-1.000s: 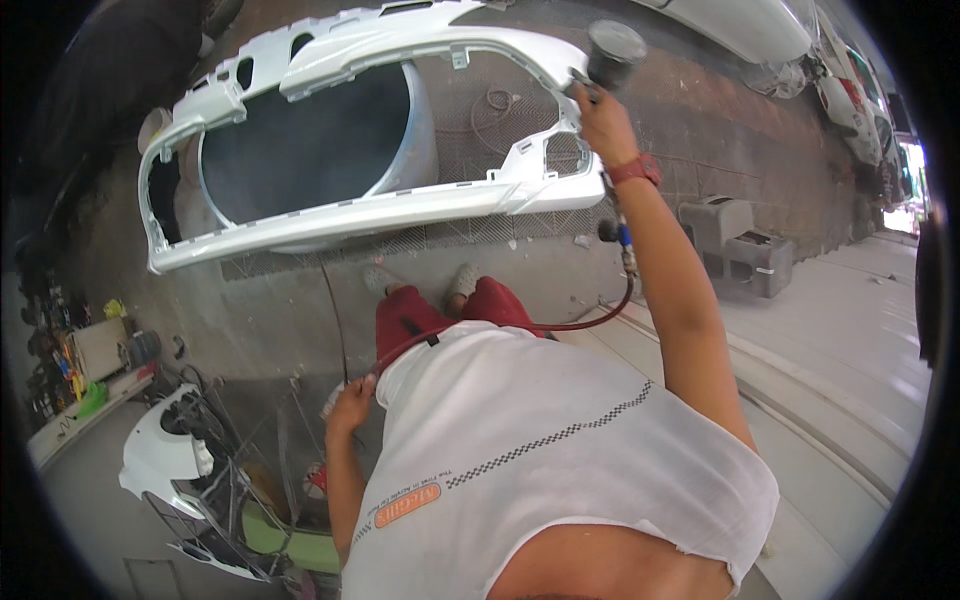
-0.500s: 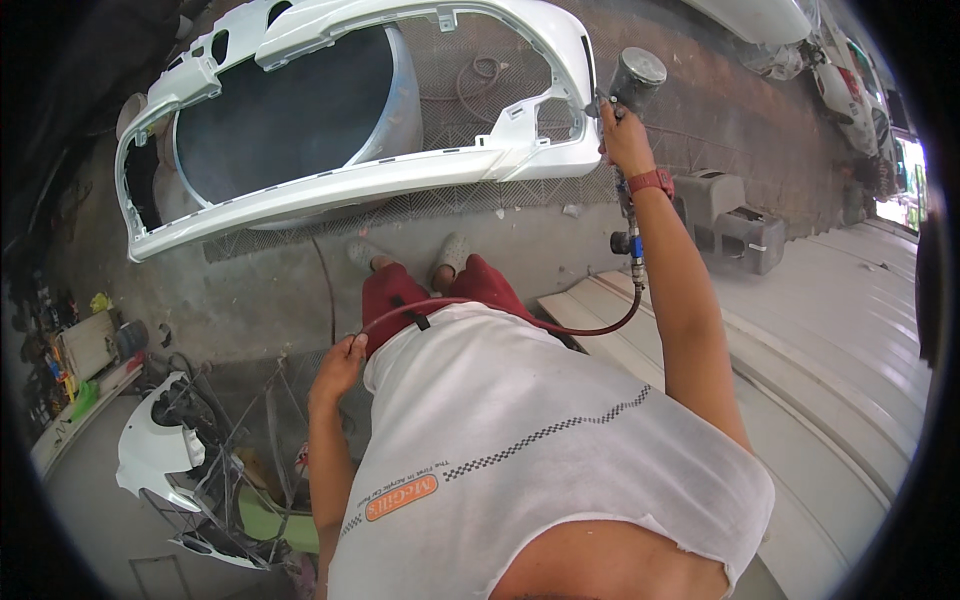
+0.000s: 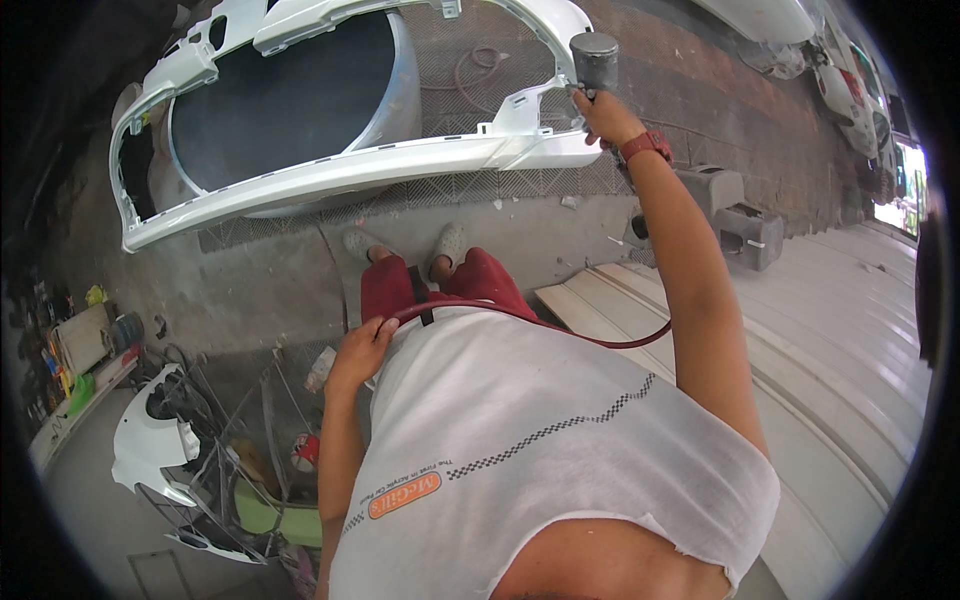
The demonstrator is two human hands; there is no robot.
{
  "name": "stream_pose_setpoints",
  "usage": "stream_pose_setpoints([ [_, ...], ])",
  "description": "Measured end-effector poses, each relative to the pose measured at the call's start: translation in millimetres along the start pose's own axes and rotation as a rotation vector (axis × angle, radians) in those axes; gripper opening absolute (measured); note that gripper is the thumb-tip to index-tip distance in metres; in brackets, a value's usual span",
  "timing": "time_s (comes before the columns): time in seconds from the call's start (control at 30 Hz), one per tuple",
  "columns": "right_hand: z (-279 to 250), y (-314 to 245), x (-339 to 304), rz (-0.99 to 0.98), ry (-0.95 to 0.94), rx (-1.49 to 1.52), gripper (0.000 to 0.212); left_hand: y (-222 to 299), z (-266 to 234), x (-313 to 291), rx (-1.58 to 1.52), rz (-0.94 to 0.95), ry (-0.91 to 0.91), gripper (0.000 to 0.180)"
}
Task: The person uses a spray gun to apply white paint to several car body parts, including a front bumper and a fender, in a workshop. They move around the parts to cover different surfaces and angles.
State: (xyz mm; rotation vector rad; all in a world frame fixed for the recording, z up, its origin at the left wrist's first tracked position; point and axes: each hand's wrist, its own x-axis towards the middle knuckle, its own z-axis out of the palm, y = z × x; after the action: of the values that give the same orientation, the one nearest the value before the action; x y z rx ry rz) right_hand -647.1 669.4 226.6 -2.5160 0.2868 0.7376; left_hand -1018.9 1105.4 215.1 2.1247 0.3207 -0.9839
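My right hand (image 3: 610, 119) is closed round a spray gun with a grey paint cup (image 3: 595, 62) on top; the hand hides most of its body. The gun is at the right end of a white car bumper cover (image 3: 420, 166), a long frame with large openings. My left hand (image 3: 366, 345) grips a dark red air hose (image 3: 590, 337) by my waist. From there the hose crosses my front and passes behind my right forearm. A large rounded drum-like support (image 3: 403, 95) with a dark face stands under the bumper cover.
Pale ribbed panels (image 3: 790, 330) lie along the right, with a grey box-like part (image 3: 748, 238) beside them. At lower left a metal rack holds white body parts (image 3: 150, 435). A cluttered shelf (image 3: 85, 410) is at far left. Another hose (image 3: 478, 62) coils on the floor.
My right hand has brought the spray gun left and slightly down, over the bumper cover's right end. The left hand has shifted right and up a little, with the hose still in it.
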Motion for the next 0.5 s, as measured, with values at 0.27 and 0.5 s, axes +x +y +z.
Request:
stream_pose_setpoints([
  [0.27, -2.6, 17.9, 42.0, -0.089, 0.319, -0.364, 0.061, -12.1, 5.7, -15.9, -0.034, -0.054, 0.019, 0.05],
  [0.5, -12.3, 2.1, -40.3, 0.074, 0.112, -0.119, 0.061, -36.0, 9.9, -0.3, -0.013, 0.002, -0.09, 0.052],
])
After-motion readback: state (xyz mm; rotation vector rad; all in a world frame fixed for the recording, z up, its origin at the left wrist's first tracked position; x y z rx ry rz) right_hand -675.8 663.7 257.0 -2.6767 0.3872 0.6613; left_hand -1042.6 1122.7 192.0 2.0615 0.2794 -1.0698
